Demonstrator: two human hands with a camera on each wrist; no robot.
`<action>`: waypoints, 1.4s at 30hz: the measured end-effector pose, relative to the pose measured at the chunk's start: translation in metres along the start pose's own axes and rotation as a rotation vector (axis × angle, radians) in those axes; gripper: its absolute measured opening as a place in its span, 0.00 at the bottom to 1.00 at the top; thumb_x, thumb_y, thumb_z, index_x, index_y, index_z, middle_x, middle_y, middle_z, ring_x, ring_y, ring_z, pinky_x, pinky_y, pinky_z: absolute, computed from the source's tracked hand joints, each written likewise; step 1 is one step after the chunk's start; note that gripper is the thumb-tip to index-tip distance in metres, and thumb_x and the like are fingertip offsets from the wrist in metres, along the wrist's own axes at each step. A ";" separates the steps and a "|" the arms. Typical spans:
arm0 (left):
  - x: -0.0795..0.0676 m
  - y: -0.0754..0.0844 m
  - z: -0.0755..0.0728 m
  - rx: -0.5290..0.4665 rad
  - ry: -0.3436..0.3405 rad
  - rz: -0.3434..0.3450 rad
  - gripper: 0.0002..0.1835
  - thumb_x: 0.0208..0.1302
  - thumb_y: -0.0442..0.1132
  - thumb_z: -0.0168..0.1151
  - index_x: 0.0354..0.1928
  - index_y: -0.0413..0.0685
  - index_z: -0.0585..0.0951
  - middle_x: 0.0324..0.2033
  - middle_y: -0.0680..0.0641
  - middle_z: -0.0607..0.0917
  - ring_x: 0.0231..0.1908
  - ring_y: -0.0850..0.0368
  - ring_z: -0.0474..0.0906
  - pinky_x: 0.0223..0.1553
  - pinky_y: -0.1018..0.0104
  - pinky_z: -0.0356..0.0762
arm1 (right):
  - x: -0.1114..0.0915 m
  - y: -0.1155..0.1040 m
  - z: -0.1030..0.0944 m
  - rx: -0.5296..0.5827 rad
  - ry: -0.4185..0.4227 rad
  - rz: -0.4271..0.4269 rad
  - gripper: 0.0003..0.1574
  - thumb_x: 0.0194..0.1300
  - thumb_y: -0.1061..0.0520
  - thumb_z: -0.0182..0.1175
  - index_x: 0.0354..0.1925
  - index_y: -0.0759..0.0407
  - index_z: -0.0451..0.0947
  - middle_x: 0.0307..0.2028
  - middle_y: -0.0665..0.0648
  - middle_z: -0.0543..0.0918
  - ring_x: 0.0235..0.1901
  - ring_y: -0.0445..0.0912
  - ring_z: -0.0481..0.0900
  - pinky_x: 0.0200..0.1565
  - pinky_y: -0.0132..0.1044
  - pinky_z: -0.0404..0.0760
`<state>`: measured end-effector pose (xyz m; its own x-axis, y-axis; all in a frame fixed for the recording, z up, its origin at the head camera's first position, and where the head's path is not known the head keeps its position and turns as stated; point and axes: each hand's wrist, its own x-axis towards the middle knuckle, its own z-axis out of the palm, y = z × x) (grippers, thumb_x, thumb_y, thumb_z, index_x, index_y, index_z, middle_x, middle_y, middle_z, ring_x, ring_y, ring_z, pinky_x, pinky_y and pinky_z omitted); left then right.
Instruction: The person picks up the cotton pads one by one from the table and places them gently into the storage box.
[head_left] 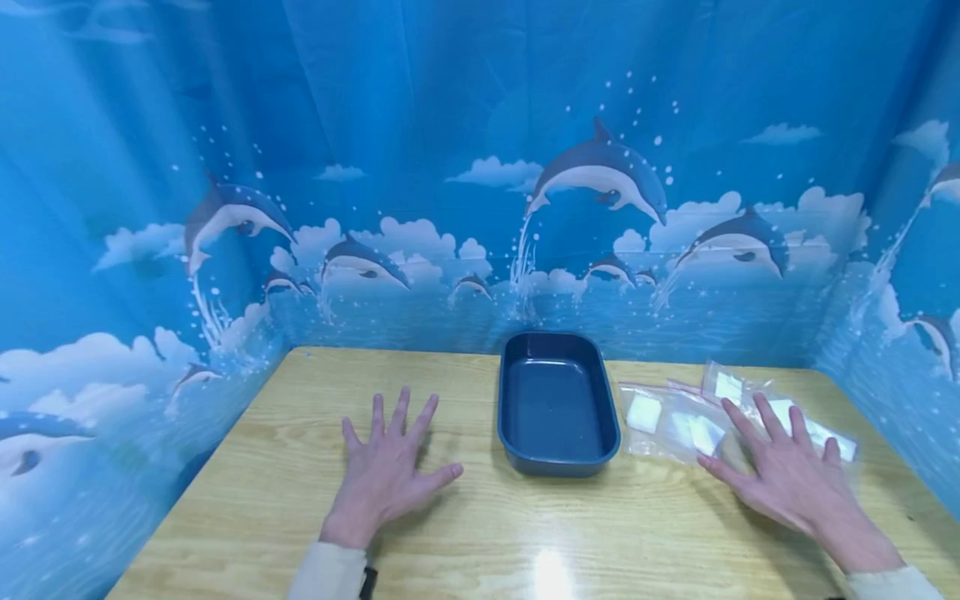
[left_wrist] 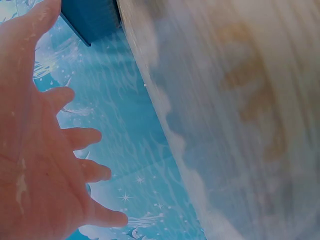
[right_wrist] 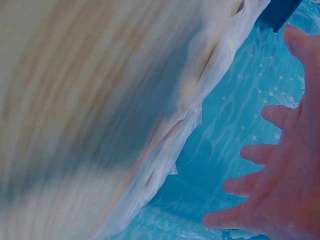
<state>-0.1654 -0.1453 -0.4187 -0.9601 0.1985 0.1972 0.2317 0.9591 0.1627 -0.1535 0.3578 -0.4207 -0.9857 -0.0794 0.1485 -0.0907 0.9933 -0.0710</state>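
Blue curtain (head_left: 420,92) printed with dolphins and clouds hangs along the left, far and right sides of the wood-grain surface (head_left: 247,483). At left, above a pale sleeve (head_left: 326,573), the left hand (head_left: 382,471) is held palm down over the surface, its grip apart, with thumb and fingers spread towards the far side. Right of it, a dark blue tray (head_left: 555,408) stands at the far side, near the curtain. Just right of the tray, clear bags (head_left: 660,425) with white pieces (head_left: 643,412) inside lie partly overlapping. Over their near edge, at right, is the right hand (head_left: 795,479), its grip apart too, fingers spread; the right wrist view shows a gap between fingers and bags
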 end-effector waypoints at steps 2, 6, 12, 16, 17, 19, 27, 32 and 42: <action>0.000 -0.001 0.000 0.010 -0.001 -0.001 0.54 0.58 0.79 0.56 0.81 0.65 0.55 0.80 0.39 0.53 0.77 0.25 0.46 0.64 0.12 0.42 | 0.000 0.000 -0.001 0.000 0.006 0.000 0.60 0.67 0.21 0.51 0.83 0.46 0.43 0.79 0.74 0.48 0.70 0.83 0.49 0.53 0.92 0.46; -0.002 -0.003 0.001 0.023 0.003 -0.010 0.54 0.58 0.80 0.55 0.81 0.65 0.55 0.80 0.39 0.52 0.77 0.24 0.46 0.64 0.12 0.42 | -0.001 0.001 -0.001 -0.003 0.017 0.003 0.60 0.68 0.22 0.52 0.83 0.46 0.43 0.79 0.74 0.46 0.70 0.83 0.48 0.53 0.92 0.46; -0.002 -0.006 0.002 0.018 0.006 -0.016 0.54 0.58 0.80 0.55 0.81 0.65 0.54 0.80 0.39 0.51 0.77 0.24 0.46 0.64 0.13 0.40 | -0.002 0.002 -0.002 -0.002 0.021 0.004 0.60 0.68 0.22 0.52 0.83 0.45 0.42 0.79 0.75 0.46 0.70 0.83 0.48 0.54 0.92 0.45; -0.001 -0.006 0.002 -0.028 -0.018 -0.017 0.54 0.60 0.79 0.54 0.82 0.65 0.52 0.81 0.40 0.50 0.78 0.25 0.46 0.66 0.14 0.40 | -0.002 0.003 -0.001 0.022 0.005 -0.006 0.59 0.69 0.23 0.52 0.83 0.45 0.43 0.79 0.74 0.46 0.70 0.83 0.50 0.54 0.91 0.48; -0.001 -0.005 0.001 -0.055 -0.028 -0.017 0.53 0.61 0.79 0.53 0.82 0.65 0.51 0.81 0.40 0.50 0.78 0.26 0.45 0.66 0.14 0.41 | -0.002 0.003 -0.001 0.032 0.008 -0.016 0.58 0.69 0.24 0.53 0.83 0.45 0.43 0.79 0.74 0.47 0.69 0.83 0.52 0.54 0.91 0.50; 0.001 -0.003 0.001 -0.115 -0.051 -0.017 0.52 0.62 0.78 0.53 0.82 0.67 0.49 0.81 0.42 0.50 0.78 0.28 0.46 0.68 0.16 0.42 | 0.000 0.002 -0.001 0.067 0.024 -0.048 0.57 0.70 0.27 0.55 0.83 0.45 0.44 0.78 0.75 0.50 0.68 0.83 0.55 0.54 0.89 0.53; 0.017 0.023 -0.001 -0.395 -0.072 -0.003 0.47 0.65 0.74 0.55 0.81 0.73 0.50 0.81 0.50 0.55 0.79 0.39 0.54 0.74 0.25 0.49 | 0.024 -0.007 0.001 0.328 0.073 -0.170 0.46 0.67 0.39 0.67 0.76 0.52 0.65 0.70 0.73 0.71 0.64 0.78 0.67 0.56 0.82 0.63; 0.029 0.043 0.003 -0.462 -0.104 0.013 0.47 0.65 0.74 0.56 0.81 0.74 0.52 0.81 0.51 0.54 0.78 0.37 0.56 0.73 0.25 0.52 | 0.041 -0.015 0.005 0.413 0.021 -0.160 0.44 0.66 0.38 0.68 0.72 0.53 0.70 0.69 0.71 0.73 0.65 0.78 0.68 0.57 0.81 0.64; 0.051 0.072 0.015 -0.467 -0.211 0.016 0.53 0.62 0.80 0.51 0.83 0.69 0.47 0.82 0.48 0.53 0.79 0.38 0.54 0.73 0.26 0.54 | 0.061 -0.013 0.023 0.405 0.027 -0.287 0.40 0.62 0.42 0.72 0.66 0.58 0.77 0.66 0.70 0.77 0.63 0.74 0.74 0.59 0.77 0.70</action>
<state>-0.1996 -0.0631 -0.4112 -0.9553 0.2953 0.0113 0.2457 0.7724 0.5857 -0.2154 0.3387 -0.4330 -0.9094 -0.3375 0.2433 -0.4110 0.8192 -0.4000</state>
